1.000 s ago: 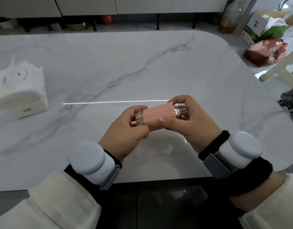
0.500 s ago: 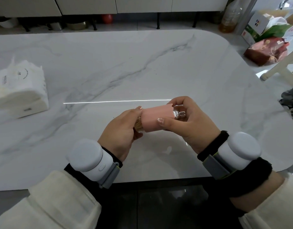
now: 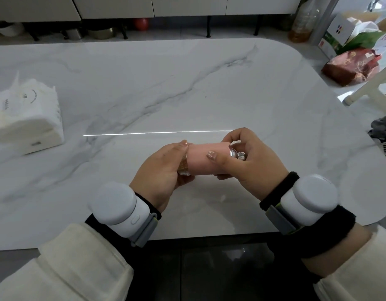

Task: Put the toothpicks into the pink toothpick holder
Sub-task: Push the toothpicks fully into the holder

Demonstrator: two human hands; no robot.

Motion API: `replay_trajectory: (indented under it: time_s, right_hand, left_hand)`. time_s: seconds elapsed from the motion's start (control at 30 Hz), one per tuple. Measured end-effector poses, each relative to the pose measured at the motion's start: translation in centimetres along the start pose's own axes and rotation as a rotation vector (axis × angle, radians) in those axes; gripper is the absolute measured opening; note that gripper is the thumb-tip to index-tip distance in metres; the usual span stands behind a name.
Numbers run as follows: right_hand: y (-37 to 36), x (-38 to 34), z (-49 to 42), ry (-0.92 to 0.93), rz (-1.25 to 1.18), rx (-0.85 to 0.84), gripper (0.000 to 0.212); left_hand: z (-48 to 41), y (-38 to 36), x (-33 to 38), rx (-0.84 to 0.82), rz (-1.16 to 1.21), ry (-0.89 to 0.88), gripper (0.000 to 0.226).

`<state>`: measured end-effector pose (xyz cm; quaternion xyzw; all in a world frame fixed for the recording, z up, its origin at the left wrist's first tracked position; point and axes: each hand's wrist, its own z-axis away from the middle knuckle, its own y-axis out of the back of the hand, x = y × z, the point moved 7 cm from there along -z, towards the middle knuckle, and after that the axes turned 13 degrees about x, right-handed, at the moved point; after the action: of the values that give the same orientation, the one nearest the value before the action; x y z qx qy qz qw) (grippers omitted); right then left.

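The pink toothpick holder (image 3: 201, 161) is a short cylinder held on its side above the marble table (image 3: 187, 88), near the front edge. My right hand (image 3: 250, 161) grips its right half, thumb on top, with a silver fitting (image 3: 236, 153) showing at that end. My left hand (image 3: 161, 170) is closed around a bundle of toothpicks (image 3: 184, 165) at the holder's left mouth. Only a short tan stub of the bundle shows; the remainder is hidden inside the holder and behind my fingers.
A white tissue pack (image 3: 26, 120) lies at the table's left edge. Off the table to the right are a red bag (image 3: 352, 66), boxes (image 3: 337, 33), a bottle (image 3: 302, 22) and a white chair leg (image 3: 370, 85). Low cabinets stand beyond the far edge.
The toothpick bundle has gone deeper into the holder's left mouth, and my left hand has closed up against it. Both hands dropped slightly toward me.
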<state>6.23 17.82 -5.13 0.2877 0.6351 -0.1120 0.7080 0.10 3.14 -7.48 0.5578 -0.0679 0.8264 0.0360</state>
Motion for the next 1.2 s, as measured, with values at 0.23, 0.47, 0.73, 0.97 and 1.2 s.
replay_trajectory:
  time_s: [0.23,0.47,0.73,0.97,1.2]
  right_hand:
    - [-0.2,0.1,0.1,-0.032,0.010,-0.024,0.032]
    - [-0.7,-0.2,0.4,-0.005,0.059,-0.081,0.037]
    - [-0.9,-1.9,1.0,0.251,0.212,-0.148,0.055]
    - [-0.4,-1.9,0.8,0.260,0.232,-0.082,0.041]
    - [0.0,-1.0,0.5,0.151,0.211,-0.038,0.031]
  left_hand:
    - [0.0,-0.1,-0.1,-0.013,0.002,-0.004,0.024]
    - [-0.2,0.0,-0.1,-0.003,-0.018,-0.011,0.027]
    - [-0.2,0.1,0.0,0.012,-0.006,-0.012,0.025]
    - [-0.3,0.2,-0.1,0.023,-0.017,-0.018,0.028]
    - [-0.2,0.1,0.0,0.006,0.005,-0.025,0.024]
